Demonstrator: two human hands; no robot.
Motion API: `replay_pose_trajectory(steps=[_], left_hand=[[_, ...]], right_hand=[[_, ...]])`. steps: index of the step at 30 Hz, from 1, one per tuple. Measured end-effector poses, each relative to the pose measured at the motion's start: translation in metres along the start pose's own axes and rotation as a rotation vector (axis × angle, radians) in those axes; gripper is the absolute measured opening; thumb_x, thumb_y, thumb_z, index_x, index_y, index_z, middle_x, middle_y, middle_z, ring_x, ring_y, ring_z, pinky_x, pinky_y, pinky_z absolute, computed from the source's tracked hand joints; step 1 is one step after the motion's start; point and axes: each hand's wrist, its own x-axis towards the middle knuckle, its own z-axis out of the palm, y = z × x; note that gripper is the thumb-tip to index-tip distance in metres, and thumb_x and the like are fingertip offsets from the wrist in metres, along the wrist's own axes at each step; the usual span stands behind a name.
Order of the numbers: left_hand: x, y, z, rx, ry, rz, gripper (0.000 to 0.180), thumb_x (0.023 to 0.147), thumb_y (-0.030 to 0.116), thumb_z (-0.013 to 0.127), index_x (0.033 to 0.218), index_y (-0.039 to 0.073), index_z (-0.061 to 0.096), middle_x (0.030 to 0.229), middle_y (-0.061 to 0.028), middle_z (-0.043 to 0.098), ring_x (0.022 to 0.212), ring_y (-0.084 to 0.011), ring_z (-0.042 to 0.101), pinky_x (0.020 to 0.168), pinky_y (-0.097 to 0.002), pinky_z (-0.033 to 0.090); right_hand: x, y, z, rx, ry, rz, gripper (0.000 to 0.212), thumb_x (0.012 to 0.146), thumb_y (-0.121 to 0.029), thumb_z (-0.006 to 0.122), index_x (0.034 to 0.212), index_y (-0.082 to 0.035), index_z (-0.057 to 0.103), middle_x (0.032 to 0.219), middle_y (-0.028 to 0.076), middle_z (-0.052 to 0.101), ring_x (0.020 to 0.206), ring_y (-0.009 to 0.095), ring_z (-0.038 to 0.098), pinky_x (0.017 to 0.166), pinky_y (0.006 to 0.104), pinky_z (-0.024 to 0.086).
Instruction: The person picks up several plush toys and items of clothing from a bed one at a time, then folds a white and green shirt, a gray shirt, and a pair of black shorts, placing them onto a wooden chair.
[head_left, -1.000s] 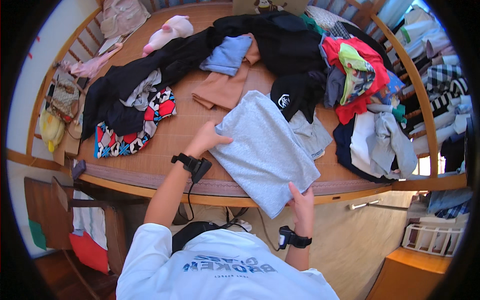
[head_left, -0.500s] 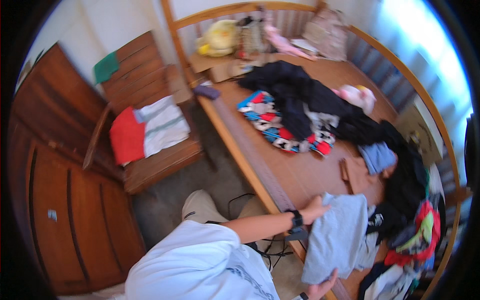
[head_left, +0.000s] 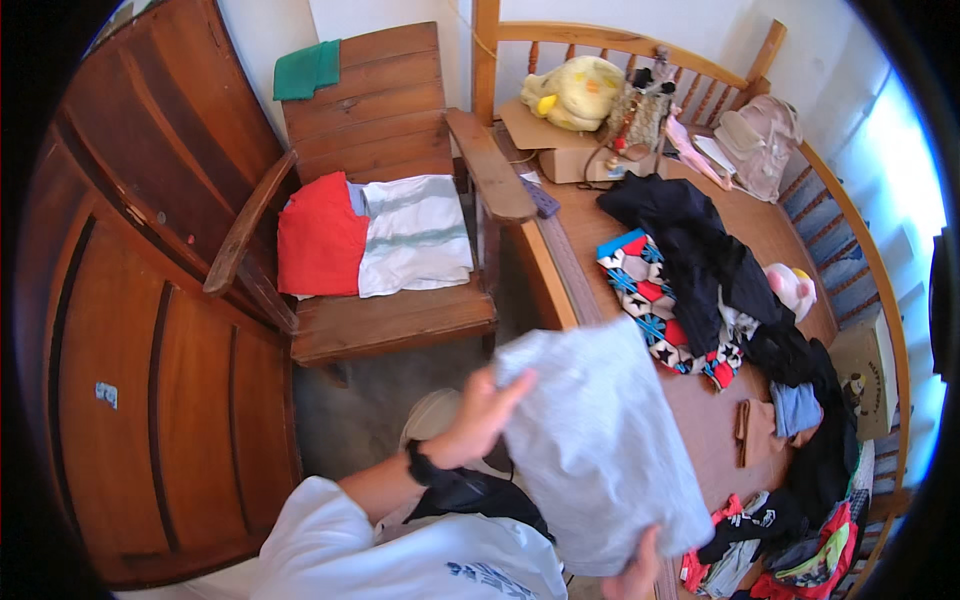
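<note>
A folded light-grey piece of clothing (head_left: 605, 440) is held up between my hands, in front of the bed's near edge. My left hand (head_left: 483, 420) grips its left side, thumb on top and fingers beneath. At the lower right corner my right hand (head_left: 638, 568) pinches the cloth, partly cut off by the picture's lower edge. To the left, a folded red garment (head_left: 322, 237) and a folded white cloth with grey-green stripes (head_left: 418, 235) lie side by side on the seat of a wooden armchair (head_left: 395, 325).
A green cloth (head_left: 308, 70) hangs over the chair back. On the bed (head_left: 700, 420) lie black clothes (head_left: 690, 260), a patterned garment (head_left: 650, 300), brown shorts (head_left: 762, 432) and a mixed clothes heap (head_left: 820, 550). A yellow plush toy (head_left: 575, 92) rests on a cardboard box (head_left: 580, 165). Wooden panels (head_left: 140, 400) stand left.
Both hands have lifted the grey garment off the bed and carried it left toward the chair. My view has turned left, bringing the chair closer to the middle.
</note>
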Motion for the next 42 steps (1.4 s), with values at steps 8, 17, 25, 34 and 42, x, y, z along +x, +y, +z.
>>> replay_pose_trajectory(steps=[8, 17, 25, 34, 42], left_hand=[[0.097, 0.113, -0.220, -0.017, 0.246, 0.110, 0.051, 0.101, 0.016, 0.052, 0.149, 0.008, 0.036, 0.137, -0.0055, 0.053, 0.120, -0.0141, 0.051, 0.105, -0.0300, 0.038], [0.286, 0.210, -0.306, -0.139, 0.165, 0.248, 0.058, 0.102, 0.024, 0.051, 0.153, 0.013, 0.025, 0.143, -0.0061, 0.048, 0.126, -0.0172, 0.049, 0.108, -0.0328, 0.037], [0.324, 0.095, -0.408, 0.420, 0.408, -0.160, 0.071, 0.082, 0.014, 0.077, 0.136, -0.003, 0.034, 0.126, -0.0166, 0.058, 0.106, -0.0236, 0.061, 0.093, -0.0358, 0.049], [0.300, 0.111, -0.379, 0.364, 0.563, 0.052, 0.028, 0.084, -0.006, 0.063, 0.112, -0.005, 0.059, 0.107, -0.0126, 0.068, 0.096, -0.0179, 0.064, 0.084, -0.0314, 0.050], [0.316, 0.066, -0.401, 1.134, 0.687, 0.130, 0.058, 0.082, 0.005, 0.069, 0.133, -0.007, 0.043, 0.127, -0.0268, 0.057, 0.121, -0.0358, 0.054, 0.104, -0.0390, 0.040]], right_hand=[[0.112, 0.045, 0.275, 0.097, -0.496, 0.341, 0.047, 0.098, -0.019, 0.058, 0.140, -0.004, 0.042, 0.133, 0.006, 0.053, 0.122, 0.020, 0.050, 0.106, 0.0378, 0.038], [0.231, 0.055, 0.453, 0.274, -0.556, 0.272, 0.049, 0.099, -0.024, 0.058, 0.140, -0.002, 0.042, 0.134, 0.009, 0.053, 0.119, 0.021, 0.051, 0.105, 0.0380, 0.040], [0.282, 0.213, 0.476, 0.284, -0.539, 0.851, 0.053, 0.102, -0.039, 0.047, 0.142, -0.006, 0.037, 0.141, 0.008, 0.049, 0.128, 0.026, 0.048, 0.110, 0.0456, 0.035], [0.269, 0.195, 0.477, 0.169, -0.601, 0.722, 0.060, 0.100, -0.037, 0.053, 0.141, 0.002, 0.034, 0.136, 0.011, 0.050, 0.119, 0.024, 0.053, 0.101, 0.0426, 0.046], [0.260, 0.214, 0.474, 0.212, -0.567, 0.777, 0.055, 0.103, -0.038, 0.045, 0.140, 0.002, 0.039, 0.131, 0.012, 0.054, 0.115, 0.022, 0.056, 0.098, 0.0415, 0.047]])
